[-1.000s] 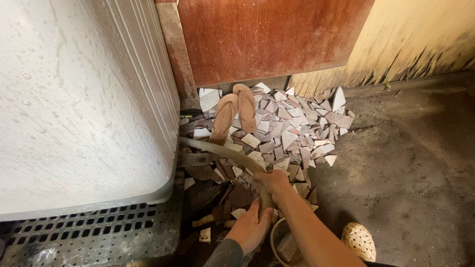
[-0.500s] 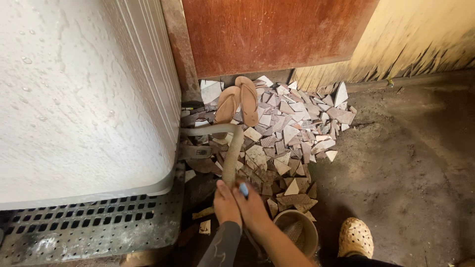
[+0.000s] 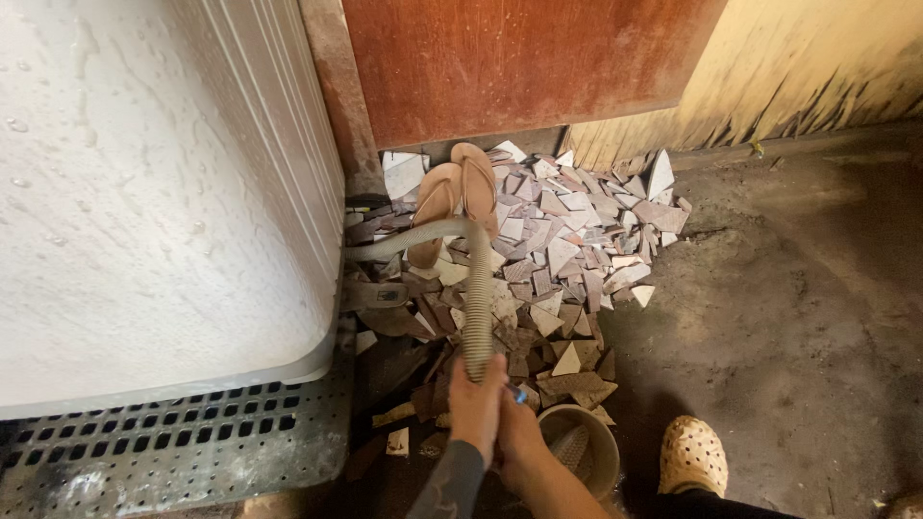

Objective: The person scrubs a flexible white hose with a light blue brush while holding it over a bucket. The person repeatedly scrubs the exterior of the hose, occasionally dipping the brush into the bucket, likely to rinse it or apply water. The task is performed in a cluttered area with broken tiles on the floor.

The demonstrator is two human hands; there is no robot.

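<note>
While both hands, the left hand (image 3: 476,404) and right hand (image 3: 519,437), are clenching its near end, the ribbed hose (image 3: 478,298) is running straight away from them, then bending left toward the white washer (image 3: 163,192).

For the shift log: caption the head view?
Both hands grip a ribbed hose beside a white appliance, above broken tiles.

No pkgs, labels, signs or screens anywhere in view. Nothing printed shows from 12 o'clock round to 6, nor on the left side at 9.
</note>
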